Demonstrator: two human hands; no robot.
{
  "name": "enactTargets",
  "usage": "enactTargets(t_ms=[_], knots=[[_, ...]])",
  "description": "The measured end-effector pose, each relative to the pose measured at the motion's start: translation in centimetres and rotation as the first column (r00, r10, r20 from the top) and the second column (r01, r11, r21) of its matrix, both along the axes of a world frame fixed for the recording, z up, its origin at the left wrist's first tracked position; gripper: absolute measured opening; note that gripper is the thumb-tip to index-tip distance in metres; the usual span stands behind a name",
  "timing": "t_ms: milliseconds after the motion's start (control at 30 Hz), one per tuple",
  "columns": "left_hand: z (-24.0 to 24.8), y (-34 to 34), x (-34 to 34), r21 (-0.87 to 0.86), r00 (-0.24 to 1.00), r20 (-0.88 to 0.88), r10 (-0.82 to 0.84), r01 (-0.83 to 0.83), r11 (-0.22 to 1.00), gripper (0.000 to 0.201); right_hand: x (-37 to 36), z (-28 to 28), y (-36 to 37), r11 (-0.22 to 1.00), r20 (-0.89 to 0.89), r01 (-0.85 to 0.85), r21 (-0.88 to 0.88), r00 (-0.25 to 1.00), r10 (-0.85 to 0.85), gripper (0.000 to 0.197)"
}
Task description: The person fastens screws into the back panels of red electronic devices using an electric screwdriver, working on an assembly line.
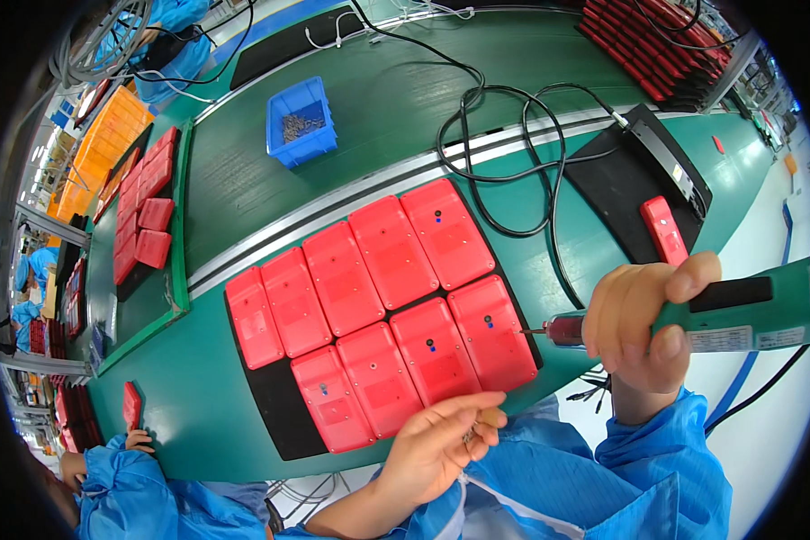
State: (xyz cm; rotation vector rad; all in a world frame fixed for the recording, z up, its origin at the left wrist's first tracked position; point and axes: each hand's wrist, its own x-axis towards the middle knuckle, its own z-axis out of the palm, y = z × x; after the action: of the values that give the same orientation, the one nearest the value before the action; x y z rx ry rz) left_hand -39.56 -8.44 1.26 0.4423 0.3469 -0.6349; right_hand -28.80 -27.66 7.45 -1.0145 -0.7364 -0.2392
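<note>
My right hand (643,319) is wrapped round a green electric screwdriver (751,310). The tool's bit points left, close to the right edge of the nearest red plastic housing (499,346). My left hand (445,445) is curled, palm partly up, just off the front edge of the housings; small metal pieces that look like screws (469,435) show between its fingers. Two rows of red housings (337,283) lie on a black mat (283,409). Small holes show along their edges, and several bear a dark round spot near the middle.
A blue bin (301,148) of small metal screws stands on the green conveyor belt (387,99). Black cable (513,180) loops behind the mat. At right, a red part (664,229) lies by a black pad. Stacked red trays (652,45) are far right. A co-worker's hand (138,441) is at left.
</note>
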Motion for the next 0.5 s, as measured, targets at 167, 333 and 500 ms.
enactTargets(t_ms=[167, 333, 500], knots=[[-2.3, -2.2, -2.1, -0.059, 0.993, -0.046, -0.106, 0.104, 0.993, 0.031, -1.3, -0.4, -0.3, 0.996, 0.026, -0.034, -0.085, 0.999, 0.036, 0.032], [-3.0, -3.2, -2.2, -0.105, 0.992, -0.094, -0.089, 0.079, 0.991, 0.029, -1.7, -1.2, 0.9, 0.999, 0.155, 0.011, -0.053, 0.988, -0.003, 0.031], [-3.2, -3.2, -2.2, -0.093, 0.996, -0.086, -0.023, 0.015, 0.996, 0.028, -1.7, -2.2, 1.6, 1.000, 0.165, -0.010, -0.005, 0.986, 0.010, 0.029]])
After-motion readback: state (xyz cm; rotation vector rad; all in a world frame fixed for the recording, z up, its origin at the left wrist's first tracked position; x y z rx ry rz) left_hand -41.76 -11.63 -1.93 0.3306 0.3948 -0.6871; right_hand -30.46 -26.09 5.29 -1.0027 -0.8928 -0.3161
